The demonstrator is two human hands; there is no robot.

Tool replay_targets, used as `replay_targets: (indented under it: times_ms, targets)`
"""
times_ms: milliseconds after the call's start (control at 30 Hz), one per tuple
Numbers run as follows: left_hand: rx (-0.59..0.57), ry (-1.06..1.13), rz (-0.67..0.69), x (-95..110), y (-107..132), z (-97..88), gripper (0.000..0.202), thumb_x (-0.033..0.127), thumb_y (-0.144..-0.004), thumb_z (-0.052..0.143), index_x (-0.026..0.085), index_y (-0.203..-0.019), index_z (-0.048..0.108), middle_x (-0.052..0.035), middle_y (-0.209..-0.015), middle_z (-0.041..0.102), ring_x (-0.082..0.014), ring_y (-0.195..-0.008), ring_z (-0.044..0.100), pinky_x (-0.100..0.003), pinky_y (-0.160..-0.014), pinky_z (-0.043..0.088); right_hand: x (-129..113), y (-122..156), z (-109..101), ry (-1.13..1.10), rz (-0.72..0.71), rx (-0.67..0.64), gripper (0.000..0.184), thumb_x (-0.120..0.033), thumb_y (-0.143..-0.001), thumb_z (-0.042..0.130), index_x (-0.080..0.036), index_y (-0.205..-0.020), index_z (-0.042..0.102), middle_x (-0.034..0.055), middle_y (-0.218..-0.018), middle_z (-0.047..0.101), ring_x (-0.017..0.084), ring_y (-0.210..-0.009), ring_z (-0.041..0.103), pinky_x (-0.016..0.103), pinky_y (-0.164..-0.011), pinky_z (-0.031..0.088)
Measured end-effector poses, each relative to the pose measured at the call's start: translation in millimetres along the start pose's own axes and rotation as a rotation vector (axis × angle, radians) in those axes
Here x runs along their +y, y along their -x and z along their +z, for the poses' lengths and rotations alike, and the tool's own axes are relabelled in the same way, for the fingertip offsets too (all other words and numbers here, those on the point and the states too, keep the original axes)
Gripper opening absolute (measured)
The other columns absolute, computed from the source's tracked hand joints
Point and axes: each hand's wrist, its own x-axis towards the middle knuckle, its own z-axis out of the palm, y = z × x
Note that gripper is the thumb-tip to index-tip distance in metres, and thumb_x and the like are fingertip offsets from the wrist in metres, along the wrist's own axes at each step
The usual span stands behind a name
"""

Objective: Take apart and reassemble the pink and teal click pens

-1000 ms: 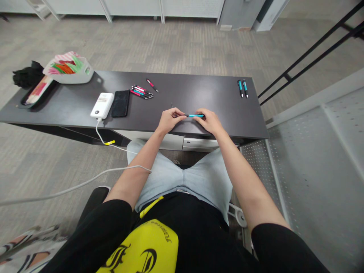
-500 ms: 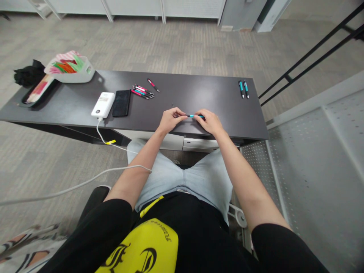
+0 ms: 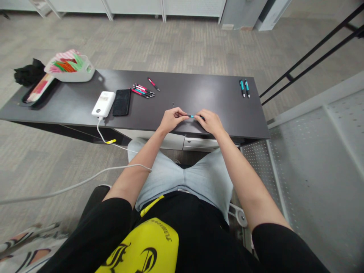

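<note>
Between my two hands, close above the dark table's front edge, a blue and black pen (image 3: pixel 192 116) lies sideways. My left hand (image 3: pixel 173 120) pinches its black end between thumb and fingers. Around the blue end, my right hand (image 3: pixel 208 120) is closed, hiding most of that part. A tiny dark piece (image 3: pixel 173 104) lies on the table just beyond my left hand. Farther left is a pile of pink and blue pens (image 3: pixel 143 91), with one pink pen (image 3: pixel 154 84) apart from it. Two blue pens (image 3: pixel 244 88) lie side by side at the far right.
A black phone (image 3: pixel 121 102) and a white power bank (image 3: pixel 103 104) with a cable lie left on the table (image 3: pixel 199 89). Beyond them stand a white basket (image 3: pixel 76 77) of colourful items and a dark tray (image 3: pixel 42 94). The cable crosses my left forearm.
My hands have come slightly closer together on the pen, and less of its blue part shows between them. The other things lie as before.
</note>
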Motion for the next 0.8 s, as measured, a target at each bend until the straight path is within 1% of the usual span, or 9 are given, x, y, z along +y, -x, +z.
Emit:
replay_targets:
  times_ms: [33,100,167,300,367,433,567,700,800]
  targets:
    - [0.000,0.004,0.001,-0.5,-0.2,0.0,0.028,0.025,-0.083,0.109,0.027,-0.078,0.082,-0.0008,-0.082,0.085,-0.0213,-0.077,0.069,-0.038,-0.079,0.059,0.7,-0.2,0.6,0.003,0.004,0.000,0.040,-0.061,-0.128,0.066,-0.031,-0.108,0.081,0.0157,-0.118,0.090,0.040,-0.114,0.080,0.052,-0.104,0.065]
    - [0.001,0.010,0.006,-1.1,-0.3,-0.2,0.025,0.026,-0.082,0.108,0.027,-0.080,0.083,-0.0012,-0.082,0.086,-0.0212,-0.076,0.069,-0.037,-0.079,0.059,1.4,-0.2,1.1,-0.001,0.001,0.010,0.035,-0.061,-0.125,0.072,-0.031,-0.114,0.083,0.0156,-0.121,0.091,0.040,-0.114,0.081,0.052,-0.103,0.066]
    - [0.001,0.008,0.010,-1.2,-0.3,-0.5,0.026,0.028,-0.082,0.108,0.027,-0.080,0.083,-0.0013,-0.082,0.085,-0.0209,-0.075,0.068,-0.037,-0.078,0.058,0.8,0.3,0.8,-0.008,-0.014,0.016,0.033,-0.063,-0.123,0.076,-0.031,-0.117,0.083,0.0153,-0.124,0.092,0.040,-0.115,0.081,0.051,-0.103,0.066]
    - [-0.003,-0.011,0.009,-0.2,0.3,-1.1,0.032,0.033,-0.081,0.112,0.027,-0.078,0.081,-0.0013,-0.082,0.084,-0.0211,-0.076,0.069,-0.038,-0.079,0.059,-1.8,1.0,-0.4,0.000,-0.017,0.004,0.041,-0.063,-0.129,0.066,-0.032,-0.107,0.083,0.0142,-0.114,0.090,0.039,-0.113,0.080,0.050,-0.100,0.065]
    - [-0.007,-0.004,0.011,0.5,0.7,-1.3,0.030,0.033,-0.081,0.111,0.027,-0.078,0.081,-0.0016,-0.082,0.085,-0.0210,-0.076,0.069,-0.038,-0.079,0.059,-1.9,1.1,0.1,0.002,-0.014,0.013,0.038,-0.063,-0.127,0.070,-0.032,-0.112,0.083,0.0142,-0.116,0.091,0.040,-0.113,0.080,0.051,-0.100,0.066]
    - [-0.006,0.004,0.012,1.4,0.9,-1.5,0.029,0.032,-0.081,0.110,0.027,-0.078,0.081,-0.0018,-0.082,0.084,-0.0207,-0.075,0.068,-0.038,-0.078,0.058,-0.7,1.0,1.1,0.005,-0.026,0.016,0.032,-0.061,-0.125,0.074,-0.031,-0.117,0.084,0.0150,-0.123,0.092,0.040,-0.117,0.081,0.052,-0.104,0.066]
    - [-0.002,-0.011,0.010,2.9,0.6,-1.6,0.034,0.036,-0.079,0.113,0.028,-0.078,0.081,-0.0017,-0.081,0.085,-0.0219,-0.076,0.068,-0.038,-0.076,0.059,2.7,0.7,2.9,0.023,-0.029,-0.013,0.033,-0.055,-0.128,0.068,-0.031,-0.112,0.083,0.0159,-0.123,0.092,0.042,-0.120,0.083,0.055,-0.109,0.066]
    - [0.003,-0.010,0.004,2.8,0.4,-2.0,0.027,0.028,-0.080,0.109,0.027,-0.078,0.083,-0.0006,-0.081,0.085,-0.0200,-0.075,0.066,-0.036,-0.077,0.057,4.0,0.7,3.1,0.009,-0.033,-0.002,0.026,-0.055,-0.124,0.075,-0.031,-0.122,0.084,0.0154,-0.129,0.093,0.041,-0.122,0.083,0.055,-0.111,0.066]
    - [-0.004,-0.011,0.005,2.4,0.5,-2.6,0.023,0.025,-0.081,0.107,0.026,-0.079,0.084,-0.0005,-0.081,0.085,-0.0192,-0.074,0.065,-0.036,-0.078,0.055,3.2,0.0,2.9,0.004,-0.035,-0.020,0.030,-0.057,-0.127,0.070,-0.031,-0.119,0.084,0.0153,-0.131,0.093,0.042,-0.125,0.083,0.055,-0.113,0.066]
